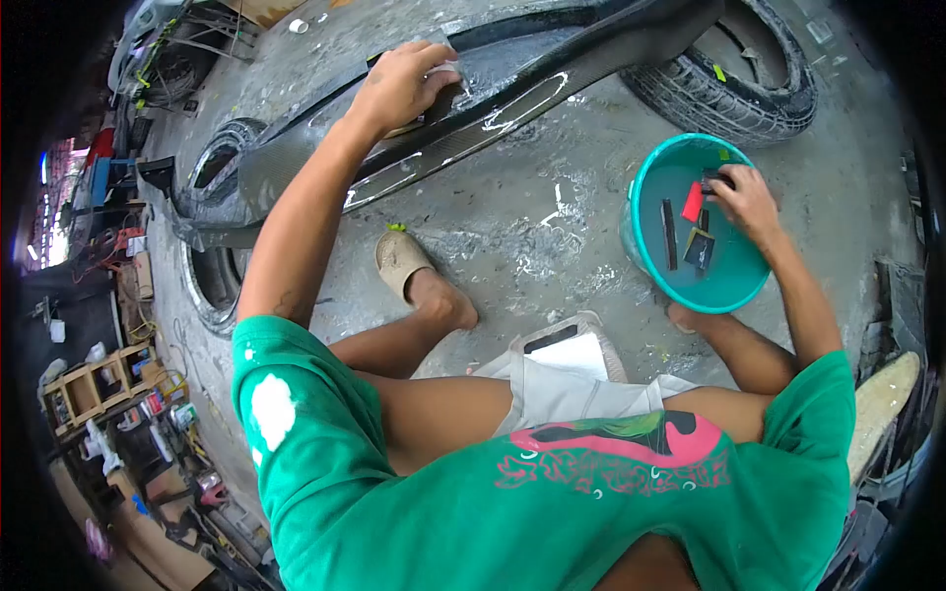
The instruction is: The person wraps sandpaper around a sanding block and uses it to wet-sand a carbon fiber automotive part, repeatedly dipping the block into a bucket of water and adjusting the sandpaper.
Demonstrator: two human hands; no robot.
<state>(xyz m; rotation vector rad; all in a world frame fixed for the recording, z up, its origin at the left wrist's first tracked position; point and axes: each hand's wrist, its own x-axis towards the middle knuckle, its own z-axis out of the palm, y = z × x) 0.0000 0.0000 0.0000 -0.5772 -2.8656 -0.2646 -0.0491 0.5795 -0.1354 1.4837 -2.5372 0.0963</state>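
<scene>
My left hand (pixel 406 87) is closed over the long black car body panel (pixel 512 94), pressing at its upper face. Something flat and greyish shows at the fingers, but the palm hides most of it and I cannot make out its kind. At the right, my right hand (pixel 747 202) reaches into a teal bucket (pixel 634 231) of cloudy water, its fingers closed on a small black block (pixel 716 181). A red piece (pixel 693 202) lies beside those fingers. Also in the bucket are a dark narrow strip (pixel 669 234) and a dark block (pixel 699 249).
The panel rests on tyres, one tyre (pixel 729 94) at the right end and another tyre (pixel 212 286) at the left. Wet grey concrete floor (pixel 532 207) lies between panel and bucket. A wooden rack (pixel 103 389) and cluttered tools line the left side.
</scene>
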